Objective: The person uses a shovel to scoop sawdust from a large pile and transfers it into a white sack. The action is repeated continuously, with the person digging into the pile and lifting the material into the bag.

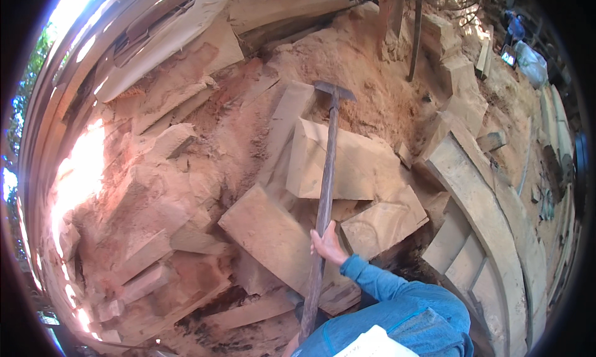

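left hand hidden: lower end of long dark wooden tool handle [323, 195] runs behind blue sleeve [397, 301] near bottom edge. right hand [328, 245] fingers wrapped behind handle, out of sight. white sheet [372, 344] cut off by bottom edge. person in blue [514, 27] at far upper right too small to make out. upper-left rim blown out by glare.

A long-handled hoe [325, 189] is gripped mid-handle by the right hand [327, 245], its blade resting in sawdust beyond a pale timber block [357, 161]. Rough wood slabs [267, 233] are piled beside the handle.
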Demonstrator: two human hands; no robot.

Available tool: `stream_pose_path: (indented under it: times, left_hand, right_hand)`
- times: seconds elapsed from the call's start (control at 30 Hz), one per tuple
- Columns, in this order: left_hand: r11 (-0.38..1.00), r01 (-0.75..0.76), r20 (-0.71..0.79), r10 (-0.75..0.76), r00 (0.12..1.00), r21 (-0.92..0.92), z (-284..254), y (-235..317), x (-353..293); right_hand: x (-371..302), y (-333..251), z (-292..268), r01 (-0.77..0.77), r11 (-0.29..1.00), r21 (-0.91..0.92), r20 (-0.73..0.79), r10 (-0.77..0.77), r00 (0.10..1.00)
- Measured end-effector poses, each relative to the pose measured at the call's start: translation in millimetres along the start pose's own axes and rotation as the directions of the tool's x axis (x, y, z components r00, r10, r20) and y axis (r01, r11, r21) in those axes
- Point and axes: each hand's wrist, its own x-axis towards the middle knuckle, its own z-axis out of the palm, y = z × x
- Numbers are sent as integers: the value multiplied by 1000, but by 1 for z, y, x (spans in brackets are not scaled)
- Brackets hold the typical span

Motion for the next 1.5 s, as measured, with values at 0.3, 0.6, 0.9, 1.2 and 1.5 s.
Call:
stream_pose_path:
  times: [0.3, 0.6, 0.9, 1.2, 1.5]
  left_hand:
    - [989, -114, -40, 118, 992, 93, -4, 35, 35]
    - [894, -445, -41, 447, 894, 48, 58, 182, 264]
    - [945, -147, 208, 213, 955, -292, 142, 210, 310]
    - [1000, -10, 165, 8, 986, 15, 116, 86, 211]
    - [956, -9, 35, -1, 999, 293, 89, 70, 117]
  right_hand:
    - [20, -4, -24, -76, 992, 102, -52, 81, 995]
    - [260, -100, -151, 378, 919, 114, -356, -317, 879]
    - [264, -38, -206, 40, 999, -22, -471, -45, 881]
    - [147, 85, -147, -35, 984, 173, -373, 98, 923]
    - [44, 82, -115, -83, 950, 302, -308, 180, 934]
